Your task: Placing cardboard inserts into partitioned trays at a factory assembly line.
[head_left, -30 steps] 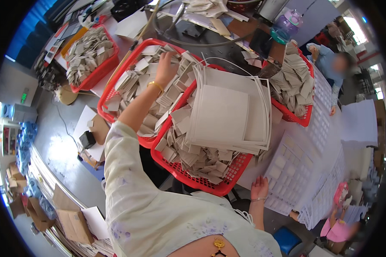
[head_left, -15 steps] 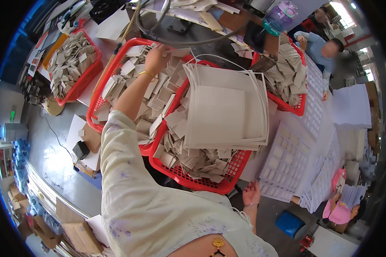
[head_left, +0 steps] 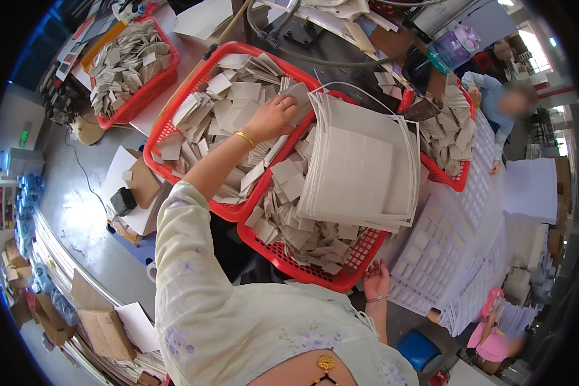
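Note:
My left hand [head_left: 273, 119] reaches into the middle red basket [head_left: 153, 149], which is filled with small pale grey cardboard pieces [head_left: 228, 116]. Its fingers are spread and slightly bent over the pieces beside the basket's right rim; whether they pinch one is hidden. A second red basket [head_left: 296, 271] overlaps it on the right, also full of such pieces. Across its top lies a stack of large off-white sheets and thin frames [head_left: 354, 167]. My right hand [head_left: 376, 281] hangs empty beside this basket's near right corner, fingers loosely apart.
More pieces fill a red basket [head_left: 138, 96] at far left and another [head_left: 457, 180] at right. Sheets with rectangular cells [head_left: 424, 244] cover the right table. A co-worker in blue [head_left: 492, 96] stands beyond it. A hose [head_left: 328, 62] curves across the back, near a purple bottle [head_left: 453, 48].
My left hand has moved nearer and to the right within the middle basket, toward its right rim. The whole view has shifted slightly. My right hand stays beside the near basket's corner.

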Available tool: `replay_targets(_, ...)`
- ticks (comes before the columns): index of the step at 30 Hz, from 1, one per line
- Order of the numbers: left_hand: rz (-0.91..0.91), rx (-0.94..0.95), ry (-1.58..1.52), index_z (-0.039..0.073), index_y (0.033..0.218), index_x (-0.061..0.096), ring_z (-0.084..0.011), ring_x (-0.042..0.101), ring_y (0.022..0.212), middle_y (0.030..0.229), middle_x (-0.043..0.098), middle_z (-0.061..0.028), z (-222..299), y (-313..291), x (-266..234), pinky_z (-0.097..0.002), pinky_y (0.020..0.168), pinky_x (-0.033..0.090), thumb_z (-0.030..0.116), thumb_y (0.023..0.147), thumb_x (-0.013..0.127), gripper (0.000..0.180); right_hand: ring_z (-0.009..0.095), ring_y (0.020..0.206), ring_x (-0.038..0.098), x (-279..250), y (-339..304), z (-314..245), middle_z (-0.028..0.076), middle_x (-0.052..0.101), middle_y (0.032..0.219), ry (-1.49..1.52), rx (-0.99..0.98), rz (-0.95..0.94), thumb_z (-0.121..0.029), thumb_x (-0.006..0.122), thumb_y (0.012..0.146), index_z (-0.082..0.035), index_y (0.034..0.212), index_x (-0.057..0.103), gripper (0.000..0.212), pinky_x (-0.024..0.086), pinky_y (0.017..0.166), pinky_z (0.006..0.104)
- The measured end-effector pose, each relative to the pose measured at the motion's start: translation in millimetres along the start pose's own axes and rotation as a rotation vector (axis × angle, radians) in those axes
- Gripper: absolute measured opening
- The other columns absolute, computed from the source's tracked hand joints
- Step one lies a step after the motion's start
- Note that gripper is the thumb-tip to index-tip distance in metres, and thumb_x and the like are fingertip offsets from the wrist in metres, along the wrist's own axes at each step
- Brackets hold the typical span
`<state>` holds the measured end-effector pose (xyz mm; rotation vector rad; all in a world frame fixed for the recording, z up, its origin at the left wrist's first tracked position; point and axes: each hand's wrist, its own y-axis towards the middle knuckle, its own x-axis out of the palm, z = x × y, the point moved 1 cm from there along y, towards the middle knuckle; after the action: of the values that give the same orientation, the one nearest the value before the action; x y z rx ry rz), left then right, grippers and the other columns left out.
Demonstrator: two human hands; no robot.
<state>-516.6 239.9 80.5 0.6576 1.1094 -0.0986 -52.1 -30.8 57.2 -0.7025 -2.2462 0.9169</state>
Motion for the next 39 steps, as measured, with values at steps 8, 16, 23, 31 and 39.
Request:
replay_targets(8,0.022,-0.268,-0.133,0.006,0.104,0.052,-0.0311,0.05,0.105,0.111,0.053,-0.0111,-4.6,8.6,15.7,-0.0415,0.087,0.043,0.024,0.079,0.066,0.034,0.014,0.079,0.056,-19.5,-2.6,3.1,0.0,0.062,0.095,0.005,0.017,0.032,-0.018,0.057,0.088,-0.016,0.11,0.056,0.023,0.045,0.068,0.0307)
replay_targets(16,0.145,-0.829,0.067,0.004,0.114,0.049,-0.0293,0.051,0.108,0.109,0.055,-0.0142,-20.6,34.9,30.9,-0.0393,0.089,0.043,0.033,0.064,0.078,0.064,0.014,0.079,0.058,-24.4,-8.2,6.4,0.0,0.063,0.095,0.024,0.043,0.017,-0.019,0.058,0.087,-0.016,0.108,0.057,0.021,0.045,0.066,0.0302)
replay_targets(23,-0.212,-1.08,-0.403,-0.008,0.127,0.02,-0.0373,0.048,0.118,0.128,0.044,-0.028,-57.9,40.4,73.1,-0.0378,0.099,0.04,0.049,0.055,0.082,0.11,0.013,0.079,0.058,-35.5,-11.1,10.5,-0.001,0.064,0.094,0.045,0.04,0.082,-0.019,0.06,0.087,-0.017,0.106,0.058,0.02,0.045,0.066,0.0304)
replay_targets(31,0.005,-0.956,-0.375,-0.007,0.13,0.019,-0.031,0.053,0.112,0.122,0.05,-0.0235,-86.3,24.6,110.8,-0.0363,0.096,0.042,0.037,0.059,0.085,0.106,0.014,0.079,0.06,-17.7,-8.9,24.8,0.0,0.064,0.092,0.058,0.078,-0.017,-0.021,0.06,0.087,-0.017,0.103,0.059,0.016,0.046,0.067,0.0309)
replay_targets(39,-0.052,-0.884,-0.425,0.005,0.125,0.047,-0.0315,0.057,0.109,0.118,0.058,-0.0189,-66.2,57.2,96.5,-0.0381,0.091,0.046,0.044,0.063,0.08,0.08,0.012,0.078,0.058,-30.6,-16.1,27.4,-0.002,0.064,0.09,0.079,0.071,0.018,-0.02,0.06,0.086,-0.016,0.107,0.058,0.021,0.044,0.067,0.0302)
